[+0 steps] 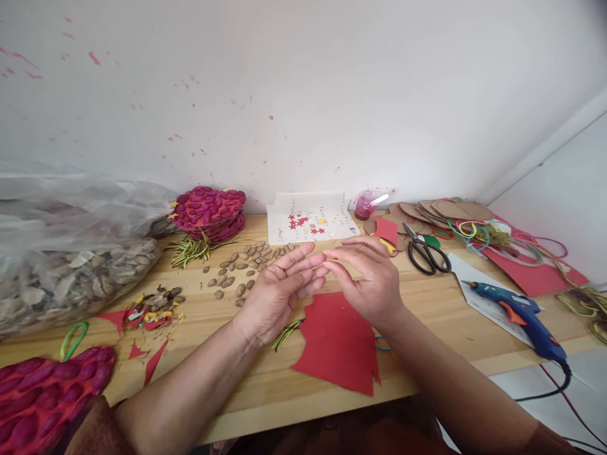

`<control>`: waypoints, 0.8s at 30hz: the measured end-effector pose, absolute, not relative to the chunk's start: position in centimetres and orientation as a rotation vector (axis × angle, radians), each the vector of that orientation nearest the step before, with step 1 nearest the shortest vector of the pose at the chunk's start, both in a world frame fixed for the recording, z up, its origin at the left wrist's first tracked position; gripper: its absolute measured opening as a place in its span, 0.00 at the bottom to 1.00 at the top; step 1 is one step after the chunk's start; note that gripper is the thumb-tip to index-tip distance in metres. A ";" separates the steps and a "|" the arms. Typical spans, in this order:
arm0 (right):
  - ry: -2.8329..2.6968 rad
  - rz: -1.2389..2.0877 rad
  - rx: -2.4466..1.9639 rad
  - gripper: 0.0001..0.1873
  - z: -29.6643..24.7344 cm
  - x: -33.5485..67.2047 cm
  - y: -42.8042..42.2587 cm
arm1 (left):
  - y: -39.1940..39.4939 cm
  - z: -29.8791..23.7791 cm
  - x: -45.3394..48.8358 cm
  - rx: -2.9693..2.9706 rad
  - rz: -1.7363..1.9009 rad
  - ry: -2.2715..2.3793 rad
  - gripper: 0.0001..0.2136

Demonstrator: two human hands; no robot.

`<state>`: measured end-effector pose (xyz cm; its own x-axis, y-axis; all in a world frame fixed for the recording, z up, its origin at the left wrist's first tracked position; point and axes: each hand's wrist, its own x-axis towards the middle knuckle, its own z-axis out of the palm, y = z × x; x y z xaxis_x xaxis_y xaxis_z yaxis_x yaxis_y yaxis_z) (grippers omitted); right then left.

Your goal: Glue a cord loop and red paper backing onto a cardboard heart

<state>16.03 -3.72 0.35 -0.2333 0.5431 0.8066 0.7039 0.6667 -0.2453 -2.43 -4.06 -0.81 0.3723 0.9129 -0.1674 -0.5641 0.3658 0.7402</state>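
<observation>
Over the table, my left hand (284,284) is turned palm up with its fingers stretched out. The fingers of my right hand (370,275) meet its fingertips, thumb and forefinger pinched together; anything between them is too small to make out. Below both hands lies a cut sheet of red paper (337,344), a bundle of green cord (287,333) at its left edge. Behind the left hand, brown shells or seeds (232,272) are scattered. A white printed sheet (279,232) at the wall carries small red and yellow stars (298,221).
Left: a plastic bag of shells (71,272), paper scraps (154,309), and purple-studded pieces stacked (208,212) and single (52,392). Right: black-handled scissors (429,253), a blue glue gun (521,309) with its cord, cardboard discs (441,208) and a cup of purple paint (365,206).
</observation>
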 end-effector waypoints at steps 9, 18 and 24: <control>-1.896 -0.380 -1.004 0.08 -0.2 16.1 -3.7 | -4.3 -0.9 -2.2 0.677 1.009 0.640 0.23; -1.837 -0.418 -1.105 0.08 -0.6 15.8 -3.8 | -4.4 -1.1 -2.2 0.722 1.024 0.642 0.24; -1.814 -0.353 -1.081 0.09 -0.8 16.3 -3.3 | -4.1 -0.9 -2.4 0.661 1.057 0.634 0.20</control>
<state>16.26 -3.30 -0.77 -0.1470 0.5203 0.8412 0.7976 0.5654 -0.2103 -2.45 -4.10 -0.89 0.3566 0.9220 -0.1509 -0.5670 0.3419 0.7494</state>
